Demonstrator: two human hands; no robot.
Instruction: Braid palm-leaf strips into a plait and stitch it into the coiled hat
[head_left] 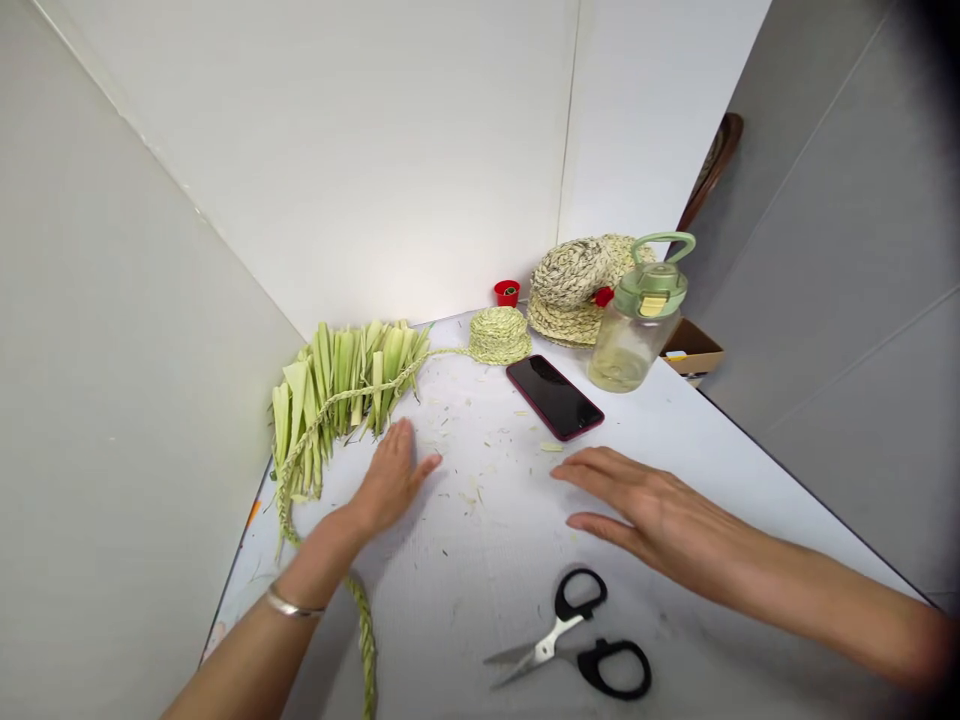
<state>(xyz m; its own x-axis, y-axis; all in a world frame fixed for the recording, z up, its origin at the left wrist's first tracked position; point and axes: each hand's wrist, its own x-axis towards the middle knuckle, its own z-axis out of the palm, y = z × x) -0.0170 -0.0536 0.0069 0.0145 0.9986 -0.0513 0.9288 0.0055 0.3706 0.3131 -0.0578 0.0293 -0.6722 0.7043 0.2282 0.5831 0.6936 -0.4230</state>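
Our left hand (388, 478) and right hand (637, 500) both have the grip released, fingers loose, at nine and three o'clock over the table (480, 540). Our braid (366, 635) runs from the coil (499, 335) at twelve, across the pale green husks (341, 365) at ten, then beneath our left forearm (304, 565); open scissors (547, 650) lie at five.

The bare left hand (386, 482) points far, fingers (400, 440) together and thumb (426, 468) spread right, its bare forearm (251, 655) slanting from the near left; well apart, the bare right hand (641, 500) points left, fingers extended, thumb parted.
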